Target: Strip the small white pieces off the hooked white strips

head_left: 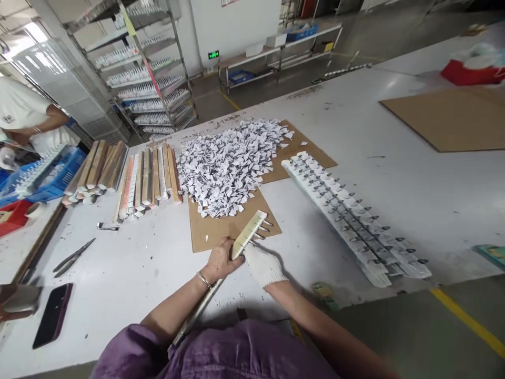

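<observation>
My left hand [221,260], bare with a bracelet at the wrist, is closed round a long pale strip [249,231]. Several metal pins tipped with small pieces stick out of the strip's right side near its far end. The strip slants back under my left forearm toward my body. In a white knitted glove, my right hand [264,263] is pressed close against the strip's right edge, just below those pins. Its fingers are bent, and what they pinch is hidden. Ahead lies a heap of small white-and-grey angular pieces [226,168] on cardboard [205,239].
Strips with rows of grey-tipped pins [339,210] lie to the right. Wooden bars [148,176] are stacked at the left, near pliers [73,258], a brush [107,227] and a phone [53,316]. Another person [27,116] works at the far left beside a blue crate [59,179].
</observation>
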`<state>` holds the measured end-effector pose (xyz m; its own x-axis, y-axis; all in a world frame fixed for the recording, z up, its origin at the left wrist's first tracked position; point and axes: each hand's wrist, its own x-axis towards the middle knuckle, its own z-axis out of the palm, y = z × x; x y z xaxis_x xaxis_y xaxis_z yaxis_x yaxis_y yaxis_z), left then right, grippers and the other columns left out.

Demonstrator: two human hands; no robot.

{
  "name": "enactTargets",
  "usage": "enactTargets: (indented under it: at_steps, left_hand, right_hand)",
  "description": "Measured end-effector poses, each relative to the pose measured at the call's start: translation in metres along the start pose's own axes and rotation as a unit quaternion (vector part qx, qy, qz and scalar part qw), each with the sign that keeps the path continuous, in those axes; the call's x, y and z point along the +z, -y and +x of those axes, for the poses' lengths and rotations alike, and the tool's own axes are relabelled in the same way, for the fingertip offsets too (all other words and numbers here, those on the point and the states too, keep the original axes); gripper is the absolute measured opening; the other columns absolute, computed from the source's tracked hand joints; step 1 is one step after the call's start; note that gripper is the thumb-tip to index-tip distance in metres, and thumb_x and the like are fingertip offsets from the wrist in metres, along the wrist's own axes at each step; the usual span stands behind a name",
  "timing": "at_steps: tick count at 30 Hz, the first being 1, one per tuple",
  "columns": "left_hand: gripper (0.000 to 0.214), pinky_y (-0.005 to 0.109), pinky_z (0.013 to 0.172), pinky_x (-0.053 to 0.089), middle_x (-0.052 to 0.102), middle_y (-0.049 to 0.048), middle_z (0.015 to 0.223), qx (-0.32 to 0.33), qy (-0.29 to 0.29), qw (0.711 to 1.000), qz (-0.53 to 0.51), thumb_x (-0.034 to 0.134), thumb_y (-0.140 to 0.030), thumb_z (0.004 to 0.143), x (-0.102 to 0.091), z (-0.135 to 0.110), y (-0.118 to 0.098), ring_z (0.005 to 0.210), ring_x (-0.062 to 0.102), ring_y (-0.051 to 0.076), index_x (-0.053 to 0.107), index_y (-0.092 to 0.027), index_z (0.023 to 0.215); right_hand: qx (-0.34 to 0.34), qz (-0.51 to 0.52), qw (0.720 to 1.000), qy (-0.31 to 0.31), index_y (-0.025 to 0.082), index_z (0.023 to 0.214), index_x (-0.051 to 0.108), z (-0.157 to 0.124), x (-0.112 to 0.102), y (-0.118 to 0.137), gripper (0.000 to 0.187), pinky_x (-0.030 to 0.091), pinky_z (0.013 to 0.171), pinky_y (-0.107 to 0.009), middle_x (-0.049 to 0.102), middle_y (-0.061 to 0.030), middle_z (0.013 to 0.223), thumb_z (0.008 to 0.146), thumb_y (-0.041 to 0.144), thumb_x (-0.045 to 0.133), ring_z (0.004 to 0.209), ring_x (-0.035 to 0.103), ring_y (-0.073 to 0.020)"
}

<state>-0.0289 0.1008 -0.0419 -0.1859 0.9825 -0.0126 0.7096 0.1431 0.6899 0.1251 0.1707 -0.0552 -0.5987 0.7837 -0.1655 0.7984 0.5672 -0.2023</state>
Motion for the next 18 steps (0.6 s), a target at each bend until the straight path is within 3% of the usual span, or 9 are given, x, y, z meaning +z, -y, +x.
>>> enactTargets:
  at_steps: [2, 4, 7, 11, 14, 18]
  left_hand:
    - [0.040, 0.037, 0.086, 0.054, 0.068, 0.0081, 0.104, -0.010, -0.015, 1.000, 0.000, 0.070, -0.041, 0.084, -0.010, 0.006, 0.003, 0.093, 0.065, 0.024, 0.065, -0.018, 0.117]
    - [0.034, 0.036, 0.081, 0.054, 0.068, 0.0067, 0.097, -0.040, -0.072, 0.997, 0.012, 0.062, -0.043, 0.092, -0.024, 0.020, 0.009, 0.086, 0.065, 0.022, 0.066, -0.019, 0.116]
    - [0.018, 0.037, 0.085, 0.052, 0.065, 0.0087, 0.103, -0.092, -0.176, 0.979, 0.056, 0.054, -0.027, 0.095, -0.044, 0.051, 0.019, 0.088, 0.064, 0.022, 0.067, -0.019, 0.105]
    - [0.010, 0.035, 0.086, 0.050, 0.062, 0.0110, 0.107, -0.100, -0.183, 0.977, 0.051, 0.056, -0.019, 0.092, -0.056, 0.079, 0.028, 0.087, 0.064, 0.020, 0.064, -0.018, 0.086]
    - [0.014, 0.033, 0.079, 0.050, 0.063, 0.0073, 0.092, -0.106, -0.188, 0.976, 0.015, 0.052, -0.024, 0.095, -0.058, 0.073, 0.029, 0.079, 0.062, 0.019, 0.061, -0.018, 0.086]
    - [0.022, 0.029, 0.063, 0.050, 0.057, -0.0018, 0.066, -0.126, -0.147, 0.978, -0.073, 0.052, -0.041, 0.096, -0.051, 0.036, 0.017, 0.060, 0.059, 0.015, 0.057, -0.020, 0.091]
  right_hand:
    - [-0.020, 0.029, 0.999, 0.000, 0.018, 0.126, 0.063, -0.004, -0.007, -0.003, 0.038, 0.055, 0.094, -0.042, 0.063, -0.0114, 0.127, 0.095, 0.040, 0.064, 0.111, 0.063, -0.0234]
    - [-0.035, 0.057, 0.998, 0.000, 0.023, 0.126, 0.063, -0.013, -0.013, -0.009, 0.035, 0.054, 0.096, -0.042, 0.062, -0.0100, 0.130, 0.097, 0.042, 0.061, 0.112, 0.062, -0.0226]
    - [-0.050, 0.091, 0.995, -0.004, 0.023, 0.130, 0.061, -0.034, -0.023, -0.018, 0.039, 0.053, 0.098, -0.044, 0.061, -0.0097, 0.132, 0.098, 0.045, 0.058, 0.113, 0.062, -0.0232]
    - [-0.064, 0.123, 0.990, -0.015, 0.032, 0.131, 0.061, -0.059, -0.034, -0.025, 0.036, 0.050, 0.101, -0.042, 0.061, -0.0090, 0.134, 0.097, 0.045, 0.059, 0.116, 0.060, -0.0224]
    - [-0.070, 0.142, 0.987, -0.024, 0.033, 0.133, 0.060, -0.062, -0.040, -0.024, 0.041, 0.049, 0.100, -0.043, 0.064, -0.0088, 0.130, 0.094, 0.044, 0.063, 0.115, 0.061, -0.0236]
    - [-0.074, 0.161, 0.984, -0.029, 0.030, 0.136, 0.059, -0.047, -0.046, -0.014, 0.044, 0.049, 0.099, -0.042, 0.064, -0.0100, 0.130, 0.095, 0.043, 0.059, 0.116, 0.060, -0.0252]
